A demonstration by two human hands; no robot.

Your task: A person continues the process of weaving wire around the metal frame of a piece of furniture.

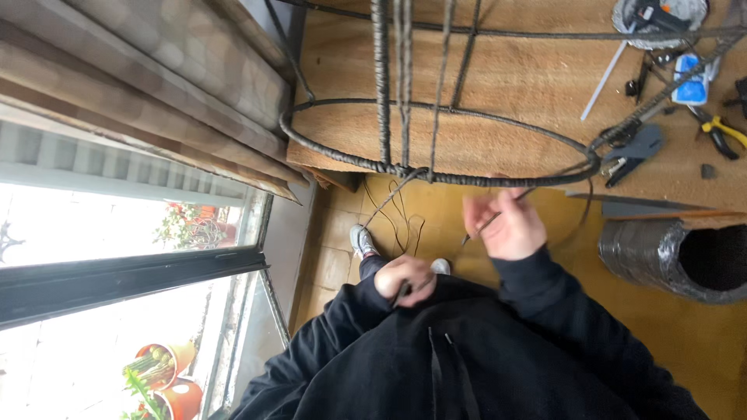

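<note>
Cord [389,194], thin and dark, runs from the wrapped metal ring [436,173] of a frame down to the left hand [405,280], which is curled into a fist around it, while the right hand [510,225] pinches another stretch of cord between thumb and fingers just below the ring. Ring and upright rods are bound in tight, ribbed dark wrapping, and the frame rests on a rough brown board [513,78] strewn with pliers [720,132] and a grey clamp [634,149]. Yellowish floor [545,311] below, a dull grey pipe [661,253] at right, a bright window [117,225] with terracotta pots [167,365] at left.
</note>
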